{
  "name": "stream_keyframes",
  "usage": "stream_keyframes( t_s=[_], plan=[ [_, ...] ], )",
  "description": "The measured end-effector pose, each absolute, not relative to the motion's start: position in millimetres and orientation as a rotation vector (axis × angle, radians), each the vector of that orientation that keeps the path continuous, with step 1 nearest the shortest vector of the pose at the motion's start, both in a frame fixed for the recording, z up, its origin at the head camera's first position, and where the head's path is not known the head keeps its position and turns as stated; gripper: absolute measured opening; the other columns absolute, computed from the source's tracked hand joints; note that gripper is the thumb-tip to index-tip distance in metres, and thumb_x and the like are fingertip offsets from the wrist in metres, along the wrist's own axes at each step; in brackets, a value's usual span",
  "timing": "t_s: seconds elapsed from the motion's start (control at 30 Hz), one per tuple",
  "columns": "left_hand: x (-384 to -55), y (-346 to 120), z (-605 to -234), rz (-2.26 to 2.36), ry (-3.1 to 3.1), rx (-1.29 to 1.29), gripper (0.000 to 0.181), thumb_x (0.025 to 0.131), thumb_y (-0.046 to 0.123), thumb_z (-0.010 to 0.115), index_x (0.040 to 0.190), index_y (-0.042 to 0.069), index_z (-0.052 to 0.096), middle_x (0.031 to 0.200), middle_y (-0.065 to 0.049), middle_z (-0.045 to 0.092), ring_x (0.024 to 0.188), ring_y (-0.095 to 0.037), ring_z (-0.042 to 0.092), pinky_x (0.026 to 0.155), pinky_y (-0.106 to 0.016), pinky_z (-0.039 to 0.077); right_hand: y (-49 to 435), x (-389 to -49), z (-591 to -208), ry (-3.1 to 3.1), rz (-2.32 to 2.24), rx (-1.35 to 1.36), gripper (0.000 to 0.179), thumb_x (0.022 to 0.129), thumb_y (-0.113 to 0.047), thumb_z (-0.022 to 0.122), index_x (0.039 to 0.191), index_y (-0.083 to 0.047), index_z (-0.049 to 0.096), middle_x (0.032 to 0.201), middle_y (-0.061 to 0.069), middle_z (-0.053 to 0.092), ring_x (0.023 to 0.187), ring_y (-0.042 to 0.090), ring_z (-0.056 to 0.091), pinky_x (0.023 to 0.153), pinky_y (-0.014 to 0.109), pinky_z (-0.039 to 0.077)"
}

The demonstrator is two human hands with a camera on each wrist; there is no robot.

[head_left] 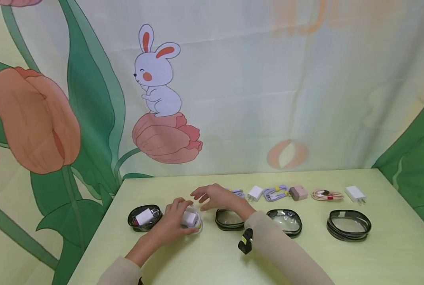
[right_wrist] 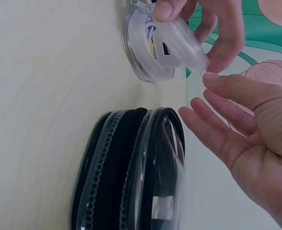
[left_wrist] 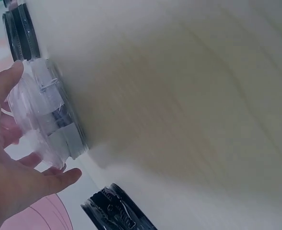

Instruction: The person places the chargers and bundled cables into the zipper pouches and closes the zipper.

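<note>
My left hand [head_left: 172, 222] grips a small round clear zip pouch [right_wrist: 146, 55] with pale edging. Through its see-through wall show a white charger plug [head_left: 189, 219] and a bit of lilac cable [right_wrist: 151, 29]. The pouch's clear lid [right_wrist: 184, 45] stands partly raised under the left fingers in the right wrist view. Close on the pouch's right side, my right hand [head_left: 217, 199] hovers with loosely bent fingers and nothing in them. Just beneath that hand lies a black-edged clear pouch [right_wrist: 126, 177].
Left of the hands sits another black-edged pouch [head_left: 145, 218] holding a white plug. Two more black-edged pouches [head_left: 349, 225] lie to the right. Along the back are a white plug [head_left: 255, 193], lilac cables [head_left: 276, 193], a pink plug [head_left: 298, 192], a pink cable [head_left: 327, 195] and another white plug [head_left: 355, 194].
</note>
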State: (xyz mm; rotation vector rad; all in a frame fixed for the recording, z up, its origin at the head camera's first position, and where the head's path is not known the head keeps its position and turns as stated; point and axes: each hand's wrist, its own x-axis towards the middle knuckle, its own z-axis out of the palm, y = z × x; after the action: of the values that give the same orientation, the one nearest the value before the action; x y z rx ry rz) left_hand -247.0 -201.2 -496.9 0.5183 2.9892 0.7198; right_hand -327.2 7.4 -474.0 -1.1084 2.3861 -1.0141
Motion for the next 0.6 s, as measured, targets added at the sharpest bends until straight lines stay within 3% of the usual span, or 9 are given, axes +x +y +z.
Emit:
stream_keyframes(
  t_s=[0.2, 0.37, 0.6],
  plan=[
    [-247.9, -201.1, -499.7, 0.650, 2.936, 0.515, 0.077, 0.082, 0.041, 0.086, 0.144, 0.011, 0.053, 0.150, -0.019, 0.040, 0.134, -0.047, 0.036, 0.100, -0.062, 0.045, 9.2, -327.2, -478.7, 2.384, -1.029, -1.115, 0.051, 0.090, 0.001, 0.075, 0.139, -0.004, 0.060, 0.134, 0.013, 0.065, 0.119, 0.033, 0.065, 0.090, 0.025, 0.054],
    [-244.3, -206.2, -493.7, 0.578, 2.889, 0.554, 0.088, 0.081, 0.044, 0.086, 0.154, 0.014, 0.046, 0.161, -0.018, 0.029, 0.144, -0.047, 0.027, 0.106, -0.065, 0.039, 9.2, -324.9, -478.9, 2.385, -1.015, -1.121, 0.049, 0.091, -0.001, 0.075, 0.138, -0.003, 0.061, 0.135, 0.011, 0.065, 0.121, 0.032, 0.065, 0.090, 0.024, 0.054],
    [-239.4, -225.8, -480.4, 0.532, 2.869, 0.718, 0.098, 0.076, 0.033, 0.091, 0.158, 0.019, 0.038, 0.167, -0.013, 0.019, 0.147, -0.045, 0.021, 0.108, -0.067, 0.037, 10.9, -320.0, -477.1, 2.432, -0.947, -1.165, 0.046, 0.091, -0.002, 0.074, 0.136, -0.004, 0.063, 0.133, 0.011, 0.066, 0.120, 0.029, 0.065, 0.097, 0.037, 0.054]
  ],
)
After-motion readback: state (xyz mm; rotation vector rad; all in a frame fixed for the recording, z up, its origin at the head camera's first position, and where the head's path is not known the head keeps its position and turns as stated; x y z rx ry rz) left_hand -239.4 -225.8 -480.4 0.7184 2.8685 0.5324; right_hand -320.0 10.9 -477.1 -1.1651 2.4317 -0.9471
